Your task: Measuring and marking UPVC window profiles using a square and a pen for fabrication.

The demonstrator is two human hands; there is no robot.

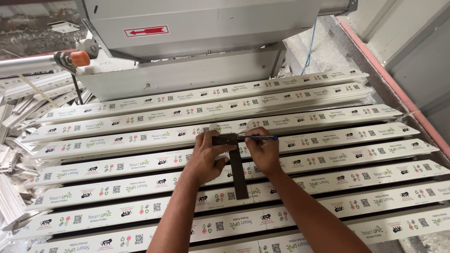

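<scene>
A grey machine housing (197, 28) is standing at the top, showing a red arrow label (146, 31). An orange knob (80, 58) is sitting on a metal arm at its left. Loose white offcuts (18, 107) are lying heaped at far left. A blue cord (309, 44) is hanging beside a red-edged wall (393, 89).

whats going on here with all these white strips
A person leans over a row of long white plastic window profiles laid side by side in front of a grey machine. The left hand presses a dark try square across the profiles, its blade pointing back toward the person. The right hand holds a blue pen at the square's top edge, tip on a profile. More white offcuts are piled at the left.
</scene>
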